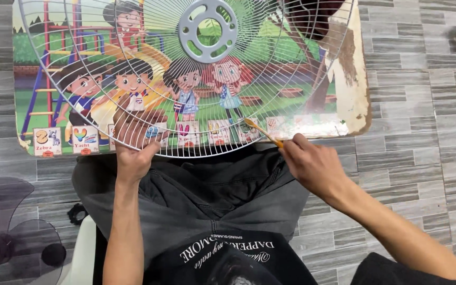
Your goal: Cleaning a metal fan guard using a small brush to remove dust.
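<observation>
Two hands work at the near rim of the white wire fan guard (186,79), which lies tilted over the small picture table (354,100) ahead of my lap. My left hand (135,142) is closed on the guard's lower edge, fingers hooked through the wires. My right hand (312,163) pinches a thin brush (262,132); its long axis runs up-left, bristle tip touching the rim, just right of centre. A dark fan blade (11,232) rests on the floor, well apart.
</observation>
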